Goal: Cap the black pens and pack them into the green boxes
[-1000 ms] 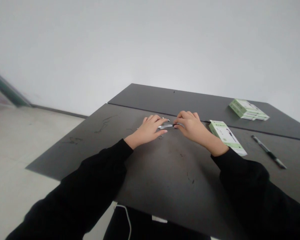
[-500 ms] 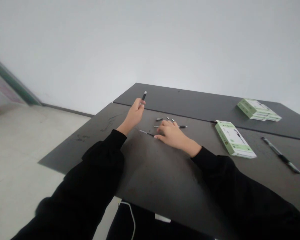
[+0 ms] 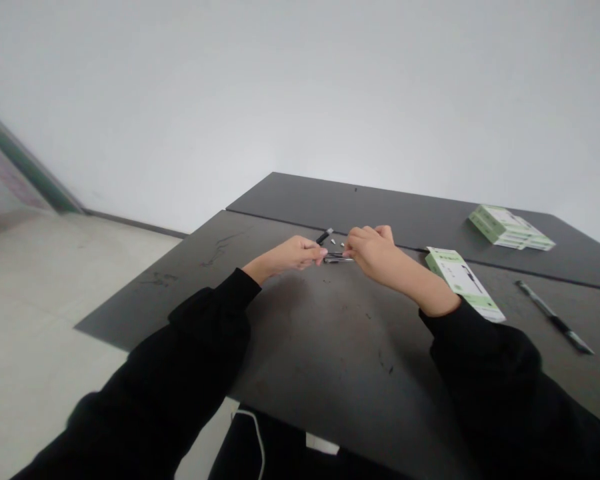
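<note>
My left hand [image 3: 294,253] is closed around a pen barrel, whose black grip with a pale tip [image 3: 325,236] sticks up past the fingers. My right hand [image 3: 375,253] pinches a thin dark pen refill [image 3: 336,254], which spans the small gap between both hands. Just below it, a shiny pen part [image 3: 337,261] shows, partly hidden by the fingers. Two small silver pen tips [image 3: 333,241] lie on the dark table behind the hands.
A green and white box [image 3: 461,280] lies right of my right hand, partly behind the forearm. Farther back are stacked similar boxes [image 3: 510,225]. A whole pen [image 3: 555,319] rests at the right. The table [image 3: 300,347] ends near my body.
My left hand has come down and rightward with the pen barrel. My right hand has picked the refill up off the table and moved right, so the hands now nearly meet.
</note>
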Motion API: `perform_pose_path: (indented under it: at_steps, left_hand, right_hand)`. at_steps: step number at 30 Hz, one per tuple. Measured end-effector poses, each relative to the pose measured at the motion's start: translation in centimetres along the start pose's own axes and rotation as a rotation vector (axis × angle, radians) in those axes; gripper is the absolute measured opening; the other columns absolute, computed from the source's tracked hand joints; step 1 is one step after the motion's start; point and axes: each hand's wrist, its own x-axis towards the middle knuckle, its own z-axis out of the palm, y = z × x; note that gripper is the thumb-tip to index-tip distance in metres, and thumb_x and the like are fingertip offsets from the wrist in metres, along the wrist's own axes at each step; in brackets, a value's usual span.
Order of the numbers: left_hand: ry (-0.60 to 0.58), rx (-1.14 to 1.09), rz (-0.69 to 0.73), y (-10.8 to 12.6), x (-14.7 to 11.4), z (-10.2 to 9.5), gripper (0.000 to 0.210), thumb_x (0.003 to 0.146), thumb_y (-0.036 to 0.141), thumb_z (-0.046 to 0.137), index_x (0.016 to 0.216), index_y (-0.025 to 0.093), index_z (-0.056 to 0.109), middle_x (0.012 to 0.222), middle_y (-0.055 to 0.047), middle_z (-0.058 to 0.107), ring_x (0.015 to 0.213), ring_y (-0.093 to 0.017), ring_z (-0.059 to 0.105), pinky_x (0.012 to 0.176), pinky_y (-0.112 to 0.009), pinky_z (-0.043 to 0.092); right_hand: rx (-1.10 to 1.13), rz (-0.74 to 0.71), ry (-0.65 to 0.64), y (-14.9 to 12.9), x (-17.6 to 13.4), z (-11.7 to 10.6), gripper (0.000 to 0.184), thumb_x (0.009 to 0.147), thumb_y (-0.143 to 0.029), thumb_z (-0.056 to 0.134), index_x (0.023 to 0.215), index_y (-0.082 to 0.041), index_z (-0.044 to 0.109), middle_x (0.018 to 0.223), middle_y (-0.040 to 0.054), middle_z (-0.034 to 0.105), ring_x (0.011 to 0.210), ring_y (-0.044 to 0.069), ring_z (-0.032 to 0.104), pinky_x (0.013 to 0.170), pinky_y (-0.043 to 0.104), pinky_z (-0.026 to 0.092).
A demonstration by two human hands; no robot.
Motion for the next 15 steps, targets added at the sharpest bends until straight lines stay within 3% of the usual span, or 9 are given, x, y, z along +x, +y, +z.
perform_pose_path:
  at_steps: [3, 5, 6, 8, 11, 13, 15]
  left_hand:
    - [0.115, -0.275, 0.027, -0.6, 0.5, 0.3, 0.037, 0.089, 0.045, 0.064, 0.069, 0.017, 0.053, 0.047, 0.011, 0.030, 0.040, -0.004, 0.022, 0.043, -0.020, 0.019]
    - [0.182, -0.333, 0.063, -1.1, 0.9, 0.6, 0.036, 0.095, 0.045, 0.056, 0.073, 0.018, 0.049, 0.048, 0.012, 0.026, 0.040, -0.004, 0.019, 0.042, -0.019, 0.018]
    - [0.190, -0.345, 0.076, -1.3, 1.0, 0.8, 0.035, 0.096, 0.046, 0.053, 0.074, 0.018, 0.048, 0.049, 0.012, 0.025, 0.040, -0.004, 0.018, 0.042, -0.018, 0.019]
    - [0.172, -0.368, 0.086, -1.4, 1.1, 1.5, 0.035, 0.097, 0.047, 0.052, 0.076, 0.019, 0.047, 0.049, 0.012, 0.025, 0.040, -0.004, 0.019, 0.043, -0.018, 0.020]
    - [0.075, -0.372, 0.064, -1.1, 0.8, 3.1, 0.037, 0.093, 0.048, 0.058, 0.074, 0.017, 0.049, 0.050, 0.011, 0.029, 0.040, -0.004, 0.022, 0.042, -0.017, 0.021]
    - [0.015, -0.374, 0.042, -0.8, 0.5, 4.1, 0.038, 0.092, 0.049, 0.059, 0.074, 0.017, 0.050, 0.051, 0.011, 0.028, 0.040, -0.004, 0.022, 0.041, -0.017, 0.020]
    - [-0.020, -0.387, 0.031, -0.5, 0.4, 4.7, 0.036, 0.094, 0.049, 0.055, 0.080, 0.017, 0.052, 0.054, 0.010, 0.029, 0.041, -0.004, 0.021, 0.040, -0.016, 0.019]
  right_hand:
    - [0.015, 0.133, 0.340, -0.1, 0.0, -1.7, 0.020, 0.096, -0.032, 0.051, 0.106, -0.016, 0.059, 0.121, 0.0174, 0.060, 0.113, 0.033, 0.050, 0.093, 0.045, 0.029]
    - [0.141, 0.307, 0.501, 0.2, 0.1, -2.3, 0.032, 0.093, -0.041, 0.055, 0.113, -0.016, 0.056, 0.118, 0.0181, 0.059, 0.110, 0.034, 0.052, 0.092, 0.047, 0.036]
    - [0.270, 0.398, 0.494, 0.5, 0.2, -2.2, 0.036, 0.092, -0.045, 0.057, 0.114, -0.016, 0.055, 0.109, 0.0163, 0.061, 0.101, 0.031, 0.056, 0.087, 0.045, 0.040]
    - [0.654, 0.508, 0.319, 1.0, 0.4, -1.6, 0.044, 0.089, -0.054, 0.057, 0.114, -0.017, 0.053, 0.089, 0.0090, 0.063, 0.076, 0.023, 0.059, 0.070, 0.038, 0.046]
    - [1.184, 0.454, 0.011, 1.4, 0.8, 0.1, 0.056, 0.082, -0.068, 0.059, 0.107, -0.018, 0.057, 0.070, -0.0002, 0.060, 0.051, 0.013, 0.050, 0.050, 0.027, 0.039]
    - [1.324, 0.419, 0.011, 1.3, 1.1, 0.9, 0.055, 0.078, -0.071, 0.062, 0.089, -0.017, 0.061, 0.061, -0.0030, 0.056, 0.046, 0.009, 0.045, 0.046, 0.023, 0.035]
    - [1.344, 0.473, 0.124, 1.4, 1.1, 0.9, 0.053, 0.076, -0.071, 0.064, 0.074, -0.018, 0.058, 0.054, -0.0041, 0.052, 0.044, 0.008, 0.044, 0.044, 0.022, 0.033]
